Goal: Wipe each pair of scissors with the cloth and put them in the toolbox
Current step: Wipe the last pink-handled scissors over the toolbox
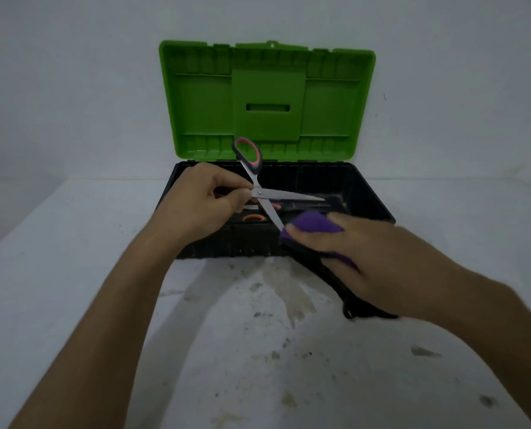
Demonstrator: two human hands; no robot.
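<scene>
A: Nearest us is the table (258,351), white, hard, and blotched with grey stains under both forearms. What's the biggest thing past the fingers?

B: The toolbox (363,193), just beyond both sets of fingertips: a black plastic tub with its ribbed green lid (267,97) standing open against the wall. Open, I'd judge, so each cleaned pair can drop straight in. An orange handle (253,217) shows inside, below the left fingers, so one pair seems to be stowed already.

A: And the right hand (366,255)?

B: Its fingers lie fairly straight over a purple cloth (315,222), soft and fuzzy, folded round the tip of one blade. The thumb is hidden beneath, so I cannot tell how firmly it clamps. A dark strip hangs below the palm; it's blurred, perhaps the cloth's shaded underside.

A: The left hand (208,199)?

B: Fingers curled, thumb and forefinger pinching the scissors (259,193) right at the pivot, the lower handle hidden in the fist. That grip leaves both steel blades bare for wiping.

A: Their shape?

B: Splayed open: one smooth blade points right from the fingertips, the other slants down into the cloth. The black-and-pink loop rises above the knuckles.
</scene>
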